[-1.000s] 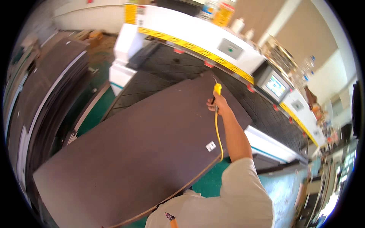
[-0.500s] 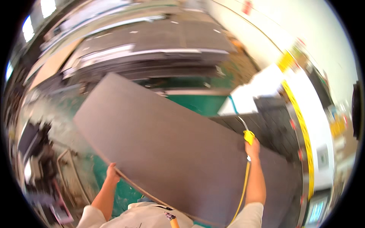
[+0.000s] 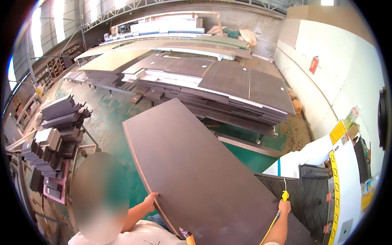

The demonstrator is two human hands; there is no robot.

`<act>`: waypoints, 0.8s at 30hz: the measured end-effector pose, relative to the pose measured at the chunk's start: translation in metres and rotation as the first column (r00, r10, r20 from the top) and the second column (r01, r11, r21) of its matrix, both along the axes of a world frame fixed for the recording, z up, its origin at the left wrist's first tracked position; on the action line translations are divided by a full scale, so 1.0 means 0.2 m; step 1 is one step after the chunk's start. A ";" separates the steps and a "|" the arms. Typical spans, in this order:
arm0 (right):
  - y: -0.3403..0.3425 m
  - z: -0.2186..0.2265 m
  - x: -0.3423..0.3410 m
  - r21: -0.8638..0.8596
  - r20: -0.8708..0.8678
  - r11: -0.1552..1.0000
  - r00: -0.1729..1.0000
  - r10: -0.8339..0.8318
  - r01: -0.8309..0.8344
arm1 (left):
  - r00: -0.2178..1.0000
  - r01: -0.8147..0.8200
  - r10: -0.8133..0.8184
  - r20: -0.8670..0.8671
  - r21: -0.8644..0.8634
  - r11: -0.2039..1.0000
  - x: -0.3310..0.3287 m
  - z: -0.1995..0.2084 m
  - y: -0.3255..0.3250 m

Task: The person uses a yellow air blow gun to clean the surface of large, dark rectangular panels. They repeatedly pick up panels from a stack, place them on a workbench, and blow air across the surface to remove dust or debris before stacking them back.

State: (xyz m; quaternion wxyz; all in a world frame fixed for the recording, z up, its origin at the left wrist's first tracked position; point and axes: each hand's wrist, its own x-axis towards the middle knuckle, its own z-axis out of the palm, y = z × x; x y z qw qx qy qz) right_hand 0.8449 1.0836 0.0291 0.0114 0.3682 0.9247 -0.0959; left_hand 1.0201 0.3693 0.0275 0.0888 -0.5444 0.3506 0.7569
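A long dark brown board (image 3: 196,175) slants across the middle, its narrow far end toward the stacked panels. My left hand (image 3: 151,201) is closed on its left edge, with the fingers partly hidden. On the other side, my right hand (image 3: 285,207) is shut on a yellow air blow gun (image 3: 285,196), whose thin nozzle points away from me. It is close to the board's right edge; whether it touches the board I cannot tell. A yellow hose (image 3: 270,230) runs down from the gun along my forearm. An orange cigarette (image 3: 188,237) with an ashy tip shows at the lower edge.
Broad stacks of dark panels (image 3: 228,81) lie beyond the board. Narrow dark boards (image 3: 61,118) are piled at the left. A white machine (image 3: 347,183) with a yellow strip and a dark ribbed bed (image 3: 314,183) stands at the right. A blurred oval (image 3: 100,198) covers part of the left side.
The view has swung, showing more of the far hall. The board's far end and both hands now appear farther right and lower. My left hand still holds the board, my right the blow gun.
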 end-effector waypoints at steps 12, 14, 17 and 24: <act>-0.60 0.30 0.81 -0.084 -0.056 0.975 0.976 -0.212 0.207 | 0.964 0.265 -0.256 -0.076 0.165 0.950 0.01 -0.28 -0.77; -0.54 0.41 1.11 -0.021 -0.048 0.952 0.951 -0.305 0.304 | 0.919 0.391 -0.364 -0.153 0.212 0.896 -0.03 -0.30 -0.75; -0.66 0.53 1.42 0.009 -0.055 0.924 0.923 -0.381 0.382 | 0.886 0.448 -0.393 -0.245 0.235 0.863 -0.05 -0.29 -0.83; -0.82 0.61 2.38 -0.024 -0.011 0.777 0.777 -0.629 0.629 | 0.749 0.657 -0.602 -0.278 0.190 0.730 0.02 -0.05 -0.66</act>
